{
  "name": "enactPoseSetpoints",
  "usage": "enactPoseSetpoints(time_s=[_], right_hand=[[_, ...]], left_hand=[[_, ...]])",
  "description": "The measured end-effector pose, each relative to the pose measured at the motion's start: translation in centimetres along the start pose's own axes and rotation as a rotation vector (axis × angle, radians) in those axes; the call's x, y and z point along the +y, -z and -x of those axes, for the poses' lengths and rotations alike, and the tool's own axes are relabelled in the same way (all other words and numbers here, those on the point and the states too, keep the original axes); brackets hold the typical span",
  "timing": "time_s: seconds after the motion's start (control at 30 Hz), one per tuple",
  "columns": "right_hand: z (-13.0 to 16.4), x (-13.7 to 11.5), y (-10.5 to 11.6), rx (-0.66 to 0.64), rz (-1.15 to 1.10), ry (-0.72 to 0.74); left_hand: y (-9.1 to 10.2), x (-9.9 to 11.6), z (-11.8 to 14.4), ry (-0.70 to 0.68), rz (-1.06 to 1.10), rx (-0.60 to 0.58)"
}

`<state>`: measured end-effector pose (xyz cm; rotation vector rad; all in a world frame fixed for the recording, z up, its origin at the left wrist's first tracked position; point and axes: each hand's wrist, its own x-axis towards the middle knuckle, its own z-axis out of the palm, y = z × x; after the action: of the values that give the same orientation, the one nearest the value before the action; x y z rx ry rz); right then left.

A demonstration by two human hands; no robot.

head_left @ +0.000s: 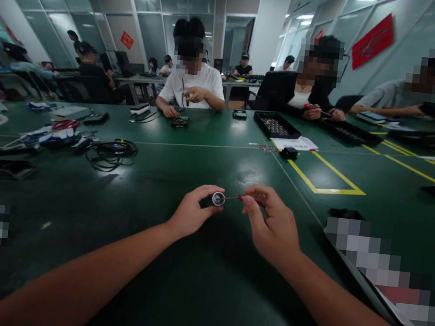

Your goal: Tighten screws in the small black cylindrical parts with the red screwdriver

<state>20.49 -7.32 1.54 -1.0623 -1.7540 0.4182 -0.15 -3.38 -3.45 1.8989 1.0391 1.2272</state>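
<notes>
Evidently the left hand [191,213] pinches a small round part [218,199] above the near green table [150,280]. To its right, the right hand [271,225] grips a slim screwdriver [250,197], tip seemingly touching the part's face. Good practice keeps the shaft square, the part steady, with light turning pressure.

Above the near middle of the wide green-topped table [186,160], the left hand [190,213] and right hand [272,230] meet, a small round metal part [218,199] between them with a thin red-handled screwdriver [243,197] to its right. A tangle of black cables [110,153] lies far left; a black compartment tray [276,124] sits beyond, right of centre, before a seated person.
</notes>
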Motion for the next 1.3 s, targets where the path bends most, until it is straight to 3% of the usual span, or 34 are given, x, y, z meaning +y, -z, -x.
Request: enactPoseSetpoints(time_s=[0.17,0.43,0.67,0.9,1.03,1.2,1.3], right_hand=[[0.2,-0.3,0.3,-0.107,-0.063,0.026],[0.4,-0.1,0.1,0.048,-0.005,-0.035],[0.0,-0.2,0.3,0.001,0.048,-0.005],[0.3,0.0,-0.1,0.06,0.005,-0.039],[-0.3,0.7,-0.6,0.128,-0.12,-0.176],[-1.4,2.5,-1.1,0.23,-0.549,-0.515],[-1.3,2.3,-1.2,0.273,-0.452,-0.426]], left_hand=[[0.0,0.1,0.0,0.008,0.014,-0.012],[0.0,0.1,0.0,0.003,-0.014,-0.01],[-0.1,0.3,0.0,-0.018,-0.033,-0.032],[-0.1,0.4,0.0,-0.018,-0.035,-0.003],[-0.1,0.7,0.2,-0.057,-0.08,-0.035],[0.1,0.9,0.2,-0.059,-0.151,-0.007],[0.1,0.9,0.2,-0.051,-0.153,-0.006]])
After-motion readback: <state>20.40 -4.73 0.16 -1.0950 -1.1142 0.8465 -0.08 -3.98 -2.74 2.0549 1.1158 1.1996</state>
